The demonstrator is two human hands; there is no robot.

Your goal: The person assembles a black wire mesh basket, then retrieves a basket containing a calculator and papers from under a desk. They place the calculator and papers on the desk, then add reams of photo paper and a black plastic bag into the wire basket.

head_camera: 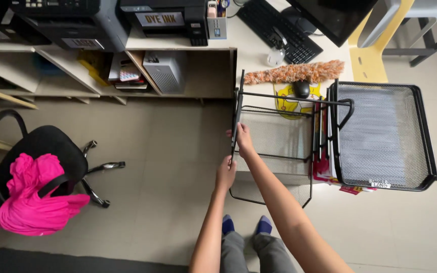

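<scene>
Beside the white desk (259,55), both hands — left (225,173), right (242,140) — grip a black mesh tray rack (276,141).

Left arm: bare, rising from the bottom edge just left of centre, nearly straight.
Left hand (225,173): at frame centre, fingers curled closed in a grip, knuckles up.
Right arm: bare, slanting from the lower right up toward centre (it passes beside the left).
Right hand (243,139): just above the left hand, fingers wrapped shut.
Legs: grey trousers and blue socks at bottom centre.
</scene>
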